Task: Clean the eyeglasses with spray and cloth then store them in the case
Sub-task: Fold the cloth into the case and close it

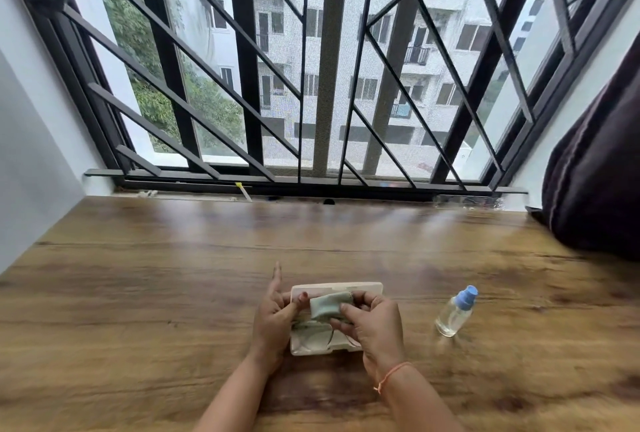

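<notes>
Orange thread [391, 375] circles the wrist of the right hand [374, 327], nearest the camera, above a wood-grain table [138, 293]. Both hands meet over an open white eyeglasses case [367, 287] lying on the table. Between them is a folded pale green cleaning cloth [330, 305]. The right hand pinches its right end with curled thumb and fingers. The left hand [273, 317] grips its left end under the thumb, forefinger pointing straight ahead. The cloth hangs just above the case's lower tray.

Two things could go wrong, as a judgement. If the bulky folded cloth is laid over the lenses and the lid is pressed down, the case may not shut, or the frame could be strained. A clear spray bottle [455, 312] with a blue cap appears to stand to the right of the right hand, apart from it. A sweeping wrist or forearm could knock it over.

Beyond the table are a black metal grille [242, 85] across the window and pale apartment blocks [280, 50] outside. A dark curtain [595, 154] hangs at the far right.

The eyeglasses are the hardest thing to make out. Curved shapes in the tray beneath the hands may be them, but hands and cloth cover most of the tray and the picture is blurred, so I cannot tell. The left hand's lower fingers are hidden behind the cloth.
</notes>
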### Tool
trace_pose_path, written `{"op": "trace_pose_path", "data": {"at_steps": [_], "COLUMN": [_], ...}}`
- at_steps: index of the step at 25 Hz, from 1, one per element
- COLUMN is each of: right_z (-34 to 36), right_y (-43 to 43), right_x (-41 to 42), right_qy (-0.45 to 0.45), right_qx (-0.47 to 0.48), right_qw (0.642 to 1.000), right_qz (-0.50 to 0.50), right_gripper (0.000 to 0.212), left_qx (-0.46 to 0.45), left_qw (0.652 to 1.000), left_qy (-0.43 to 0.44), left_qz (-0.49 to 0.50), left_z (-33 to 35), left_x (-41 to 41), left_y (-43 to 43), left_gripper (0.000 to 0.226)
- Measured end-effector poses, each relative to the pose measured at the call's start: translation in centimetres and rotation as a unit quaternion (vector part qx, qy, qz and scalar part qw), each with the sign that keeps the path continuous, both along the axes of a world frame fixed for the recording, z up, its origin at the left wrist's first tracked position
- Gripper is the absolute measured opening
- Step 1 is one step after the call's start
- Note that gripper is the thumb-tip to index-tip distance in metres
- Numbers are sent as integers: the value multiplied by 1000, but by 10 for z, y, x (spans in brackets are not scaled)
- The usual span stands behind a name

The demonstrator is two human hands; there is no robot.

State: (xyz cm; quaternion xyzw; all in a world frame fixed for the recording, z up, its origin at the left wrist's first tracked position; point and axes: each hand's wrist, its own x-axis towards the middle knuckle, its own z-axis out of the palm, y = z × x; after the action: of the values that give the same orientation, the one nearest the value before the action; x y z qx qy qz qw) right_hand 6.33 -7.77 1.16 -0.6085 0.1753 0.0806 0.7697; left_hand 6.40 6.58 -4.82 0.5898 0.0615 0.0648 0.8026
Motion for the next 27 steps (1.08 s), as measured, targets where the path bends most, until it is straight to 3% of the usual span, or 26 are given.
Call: {"op": "trace_pose_path", "data": {"at_steps": [5, 8, 13, 16, 19, 20, 23, 27], "right_z": [-8, -11, -11, -7, -10, -11, -15, -29], "right_y": [-3, -7, -16, -25, -41, -48, -59, -54], "right_x": [2, 2, 0, -7, -5, 0, 17, 21], "right_qy": [-36, -78, -125, -199, -280, -265, -124, -100], "right_qx": [-109, -231, -317, -390, -488, -485, -285, -146], "right_qw": [993, 970, 940, 897, 819, 826, 950, 984], "right_qz": [0, 3, -17, -57, -113, -113, -18, -2], "right_gripper": [24, 28, 32, 28, 39, 44, 41, 10], "left_qx": [-7, 5, 17, 18, 51, 57, 62, 56], "left_qw": [1000, 1000, 1000, 1000, 998, 998, 998, 998], "left_qy": [10, 10, 7, 7, 11, 12, 14, 30], "left_qz": [5, 0, 1, 2, 21, 22, 15, 15], "left_z": [0, -2, -4, -2, -3, -2, 4, 9], "left_x": [1, 1, 1, -1, -2, -2, -4, -7], "left_y": [-1, 0, 2, 1, 1, 1, 1, 0], "left_gripper": [101, 102, 101, 97, 81, 78, 80, 77]}}
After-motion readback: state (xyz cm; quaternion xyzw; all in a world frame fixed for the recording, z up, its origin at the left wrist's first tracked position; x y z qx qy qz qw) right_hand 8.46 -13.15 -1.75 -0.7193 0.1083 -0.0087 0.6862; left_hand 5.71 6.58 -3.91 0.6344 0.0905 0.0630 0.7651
